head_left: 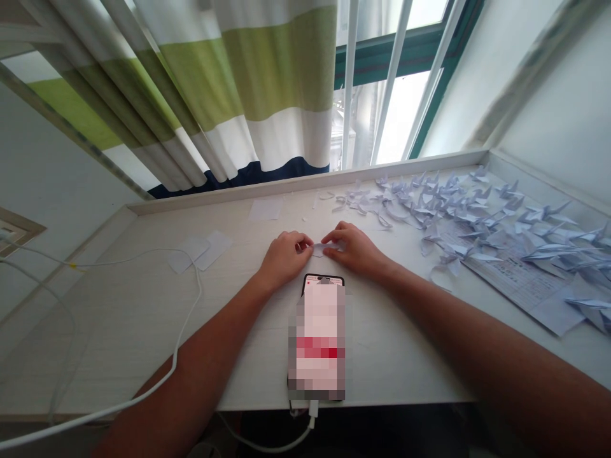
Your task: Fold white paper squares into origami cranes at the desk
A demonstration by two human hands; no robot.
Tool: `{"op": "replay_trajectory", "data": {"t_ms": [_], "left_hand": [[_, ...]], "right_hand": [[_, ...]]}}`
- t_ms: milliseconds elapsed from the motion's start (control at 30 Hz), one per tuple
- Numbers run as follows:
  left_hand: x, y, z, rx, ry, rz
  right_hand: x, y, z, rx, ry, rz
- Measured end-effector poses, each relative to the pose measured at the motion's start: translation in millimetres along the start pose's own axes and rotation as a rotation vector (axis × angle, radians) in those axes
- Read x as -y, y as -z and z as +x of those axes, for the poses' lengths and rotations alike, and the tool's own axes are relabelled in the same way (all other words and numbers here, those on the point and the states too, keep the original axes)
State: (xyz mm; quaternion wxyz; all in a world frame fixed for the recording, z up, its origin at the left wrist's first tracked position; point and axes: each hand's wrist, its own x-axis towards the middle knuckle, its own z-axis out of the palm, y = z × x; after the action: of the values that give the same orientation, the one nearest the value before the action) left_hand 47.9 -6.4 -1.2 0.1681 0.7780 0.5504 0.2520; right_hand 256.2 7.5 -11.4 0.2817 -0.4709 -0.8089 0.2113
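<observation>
Both my hands meet over the middle of the desk on one small piece of folded white paper (319,250). My left hand (287,257) pinches its left end between thumb and fingers. From the other side, my right hand (354,249) grips the right end, fingers bent over it. The paper's middle shows between my fingertips; its ends are hidden by them. Just below my hands lies a phone (321,331) with a lit, blurred screen. Many folded paper cranes (449,197) are spread over the right side of the desk.
Loose white sheets (214,250) lie on the left, another sheet (266,208) near the back edge. Curled paper strips (341,202) lie beside the cranes. A printed sheet (520,280) sits under some cranes. A white cable (191,312) crosses my left forearm; another plugs into the phone.
</observation>
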Motion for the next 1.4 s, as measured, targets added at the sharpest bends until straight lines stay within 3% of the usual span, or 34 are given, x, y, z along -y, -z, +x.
{"op": "replay_trajectory", "data": {"t_ms": [133,367,600,800,1067,1267,1400], "left_hand": [[-8.0,4.2,0.9,-0.003,-0.053,0.112],[-11.0,4.0,4.0,0.010,-0.262,0.345],[1.6,14.6,-2.9,0.078,-0.268,0.252],[2.2,26.2,-3.5,0.164,-0.379,0.387],[9.6,26.4,-0.4,0.106,-0.584,0.378],[13.7,30.0,-2.2,0.158,-0.553,0.259],[13.0,26.2,-1.7,0.158,-0.478,0.129]], "right_hand": [[2.3,0.5,-0.7,0.000,0.000,-0.018],[3.2,2.4,-2.6,0.023,0.009,-0.030],[8.6,6.0,-6.6,0.046,0.076,-0.113],[9.8,6.9,-7.1,0.071,0.054,-0.112],[-1.7,1.5,-5.2,0.033,0.050,-0.036],[-2.9,1.2,-5.1,0.010,0.072,-0.038],[0.5,-1.8,-1.4,0.003,0.006,-0.020]]}}
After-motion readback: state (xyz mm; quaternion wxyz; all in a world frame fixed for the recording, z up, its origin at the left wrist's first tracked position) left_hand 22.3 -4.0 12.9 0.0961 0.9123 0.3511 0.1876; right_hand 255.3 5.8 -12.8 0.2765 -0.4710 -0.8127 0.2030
